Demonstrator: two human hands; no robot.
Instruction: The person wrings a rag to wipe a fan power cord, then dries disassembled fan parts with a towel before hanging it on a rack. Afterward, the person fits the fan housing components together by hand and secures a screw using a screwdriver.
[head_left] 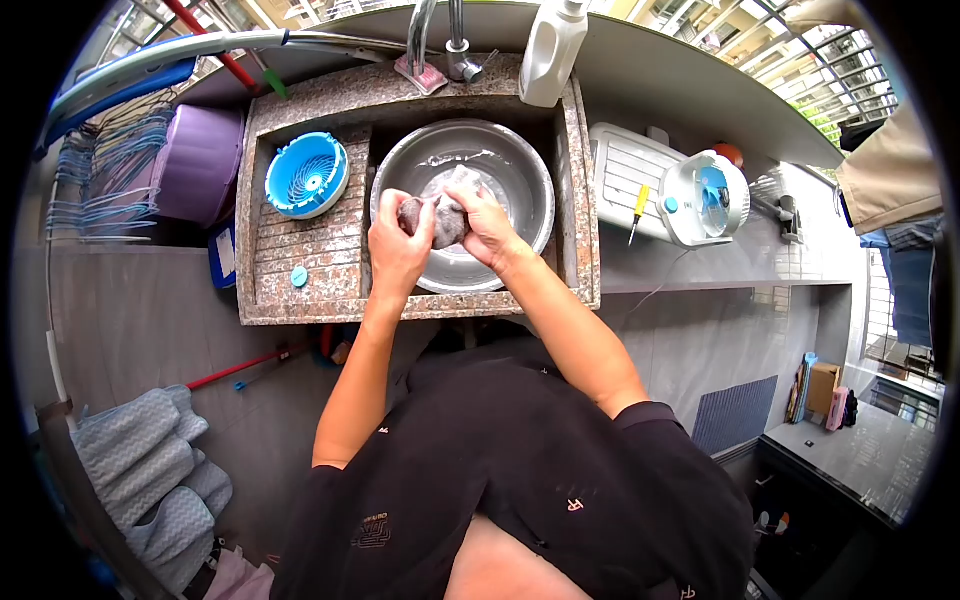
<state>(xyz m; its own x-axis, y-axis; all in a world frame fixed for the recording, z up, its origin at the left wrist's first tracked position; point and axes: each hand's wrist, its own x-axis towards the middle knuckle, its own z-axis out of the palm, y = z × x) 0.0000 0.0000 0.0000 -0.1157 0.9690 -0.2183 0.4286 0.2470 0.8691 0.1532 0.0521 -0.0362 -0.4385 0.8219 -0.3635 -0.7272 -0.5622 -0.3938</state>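
While both hands are busy over the grey basin, I'd worry first about the grip: the wadded grey cloth is gathered just towards eight o'clock of the basin's middle, above what looks like shallow water. The left hand is curled round one end of it, thumb pressed in, and the right hand pinches the other end. If the wad is as wet as it looks, a hard twist could let one end slip and send a splash over the rim. Most spray towards three o'clock would hit the sink wall, but some might reach the desk, where a white fan part and a yellow-handled screwdriver lie; wet metal could rust. At one o'clock the tall white bottle stands close to the basin, so a careless swing of the right hand might topple it. Over at eight o'clock, the small blue cap sits loose on the stone drainboard, easily swept off by a trailing left forearm.
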